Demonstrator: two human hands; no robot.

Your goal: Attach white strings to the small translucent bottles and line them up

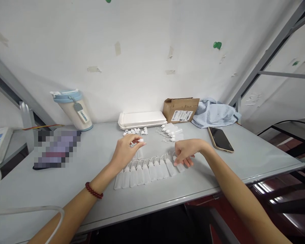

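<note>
My left hand (125,149) is closed in a pinch, with a small white cap (141,140) at its fingertips. Below it runs a row of several flat translucent squeeze bottles (146,173), each with a thin strap at its neck. At the row's right end, my right hand (186,151) is closed on a translucent squeeze bottle (181,167), partly hidden by the fingers. Two more translucent bottles (139,154) lie just behind the row, near my left hand. Loose white caps (132,131) are scattered farther back. A heap of bottles with white tops (171,131) lies beyond my right hand.
White stacked trays (142,118) and an open cardboard box (180,110) stand along the wall, beside a blue cloth (215,113). A phone (220,139) lies at right. On the left are a tumbler (75,110) and a blurred-out item (57,149). A pale cable (27,210) crosses the front left.
</note>
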